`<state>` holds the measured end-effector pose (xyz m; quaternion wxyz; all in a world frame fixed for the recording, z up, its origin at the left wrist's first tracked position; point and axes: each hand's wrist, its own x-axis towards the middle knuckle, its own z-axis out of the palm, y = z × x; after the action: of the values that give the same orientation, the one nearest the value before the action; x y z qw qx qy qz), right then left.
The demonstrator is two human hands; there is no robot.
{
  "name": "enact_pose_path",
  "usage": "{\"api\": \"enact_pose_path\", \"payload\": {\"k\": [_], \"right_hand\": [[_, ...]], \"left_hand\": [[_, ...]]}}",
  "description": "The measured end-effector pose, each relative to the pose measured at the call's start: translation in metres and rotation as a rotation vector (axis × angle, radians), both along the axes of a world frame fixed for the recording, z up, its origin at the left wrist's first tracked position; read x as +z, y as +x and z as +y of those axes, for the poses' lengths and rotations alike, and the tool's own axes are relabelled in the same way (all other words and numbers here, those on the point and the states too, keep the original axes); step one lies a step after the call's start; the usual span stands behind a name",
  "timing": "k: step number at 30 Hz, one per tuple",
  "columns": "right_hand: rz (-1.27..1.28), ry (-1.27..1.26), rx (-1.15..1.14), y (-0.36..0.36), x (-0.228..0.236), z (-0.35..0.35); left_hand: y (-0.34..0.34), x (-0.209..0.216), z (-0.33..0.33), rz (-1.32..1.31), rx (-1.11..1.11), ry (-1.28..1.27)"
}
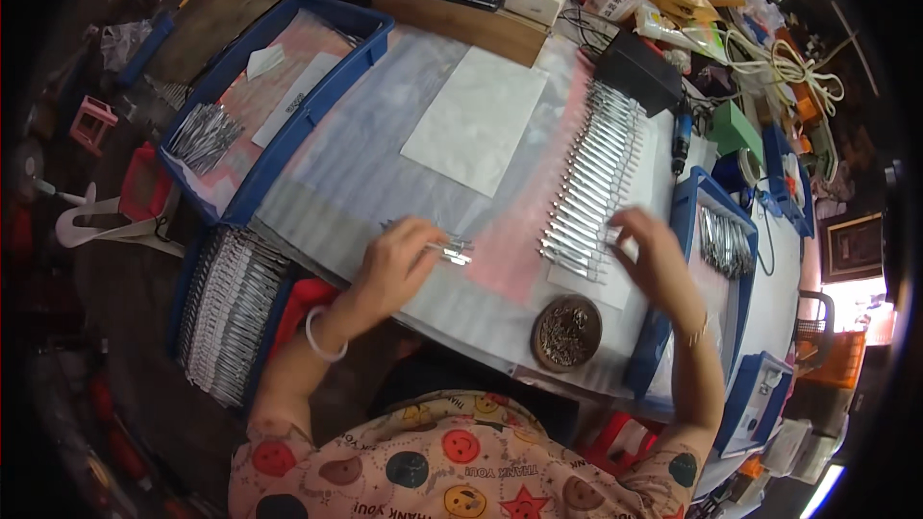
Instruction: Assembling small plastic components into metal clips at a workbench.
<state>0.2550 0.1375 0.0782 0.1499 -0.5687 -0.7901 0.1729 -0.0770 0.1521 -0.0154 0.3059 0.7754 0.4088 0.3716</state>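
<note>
My left hand (396,258) is closed around a few thin silver metal rods (452,256), whose shiny ends stick out past the fingertips over the table. To the right, my right hand (656,255) hovers at the near right side of a long row of slim metal rods (586,187). Its thumb and forefinger curve with a gap between them, and I see nothing held there. The rods in the row lie side by side, running away from me toward a black box. Just below the row, a round brown bowl (566,333) holds many small metal parts.
A white sheet (478,121) lies mid-table. At left, a blue tray (279,149) holds loose rods; a bin packed with metal rods (231,317) stands beneath it. Another blue tray with rods (723,242) is at right. The black box (637,72), cables and bags crowd the back.
</note>
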Motion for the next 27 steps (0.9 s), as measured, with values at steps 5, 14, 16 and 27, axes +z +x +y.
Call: {"api": "enact_pose_path", "payload": {"k": [5, 14, 16, 27], "right_hand": [[0.092, -0.310, 0.252, -0.052, 0.004, -0.114], [0.413, -0.495, 0.060, -0.074, -0.050, -0.198], [0.442, -0.495, 0.056, -0.080, -0.055, -0.200], [0.544, -0.216, 0.161, -0.112, -0.075, -0.185]], "left_hand": [[0.005, -0.025, 0.046, 0.367, -0.230, -0.006], [0.012, -0.002, 0.073, 0.532, -0.517, -0.230], [0.014, 0.004, 0.072, 0.544, -0.502, -0.193], [0.024, 0.001, 0.058, 0.391, -0.186, -0.096]]}}
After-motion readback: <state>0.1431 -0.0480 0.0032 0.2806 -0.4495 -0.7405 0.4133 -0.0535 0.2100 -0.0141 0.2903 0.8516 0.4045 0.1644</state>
